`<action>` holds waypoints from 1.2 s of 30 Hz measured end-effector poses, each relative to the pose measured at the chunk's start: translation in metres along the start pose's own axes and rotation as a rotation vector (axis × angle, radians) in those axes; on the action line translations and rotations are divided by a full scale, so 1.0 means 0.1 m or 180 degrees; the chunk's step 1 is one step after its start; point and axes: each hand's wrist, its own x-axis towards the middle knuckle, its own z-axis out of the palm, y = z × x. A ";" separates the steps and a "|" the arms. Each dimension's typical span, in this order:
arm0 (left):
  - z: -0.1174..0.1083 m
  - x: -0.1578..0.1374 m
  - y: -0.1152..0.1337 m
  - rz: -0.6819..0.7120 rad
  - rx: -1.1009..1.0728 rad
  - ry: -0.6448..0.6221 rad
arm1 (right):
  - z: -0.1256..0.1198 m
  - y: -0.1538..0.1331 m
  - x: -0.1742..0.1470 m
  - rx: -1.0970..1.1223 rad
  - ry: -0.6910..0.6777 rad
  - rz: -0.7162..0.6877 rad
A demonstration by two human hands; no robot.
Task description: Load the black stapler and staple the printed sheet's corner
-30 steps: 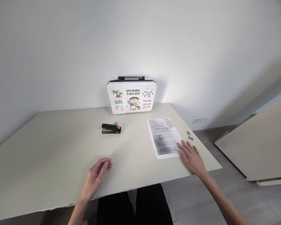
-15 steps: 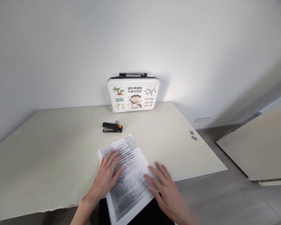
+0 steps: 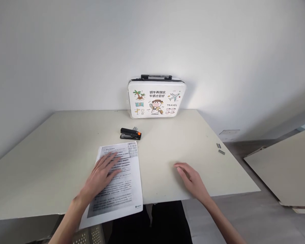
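My left hand (image 3: 103, 171) lies flat on a sheet of printed paper (image 3: 124, 195), its fingers spread over the text. The paper rests on the table with its lower end jutting past the front edge; whether several sheets are stacked cannot be made out. To the right, my right hand (image 3: 190, 179) is apart from the paper, over the tabletop near the front edge. Its fingers are loosely bent and nothing shows in them. A black stapler (image 3: 130, 134) with an orange button lies just beyond the paper's top edge, with staple strips (image 3: 135, 128) behind it.
A white cartoon-printed case (image 3: 157, 100) with a black handle stands at the back of the pale table (image 3: 66, 152), by the wall. Two short staple strips (image 3: 220, 149) lie near the right edge. A pale board (image 3: 287, 169) is beyond the table on the right.
The paper has shifted left and turned straighter under my left hand. My right hand has come off the paper's right edge and its fingers have curled. The view has swung slightly left.
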 end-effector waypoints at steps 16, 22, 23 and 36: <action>-0.06 0.03 -0.47 -0.0636 -0.0128 0.0490 | -0.01 -0.03 0.07 0.0194 0.0093 0.0163; -0.07 0.01 -0.48 -0.0652 -0.0034 0.0420 | -0.01 -0.06 0.07 0.0187 0.0127 0.0182; -0.07 0.01 -0.48 -0.0649 -0.0010 0.0386 | -0.01 -0.06 0.07 0.0179 0.0136 0.0183; -0.04 0.09 -0.41 -0.0485 0.0307 0.0030 | -0.01 -0.03 0.07 0.0098 0.0144 0.0175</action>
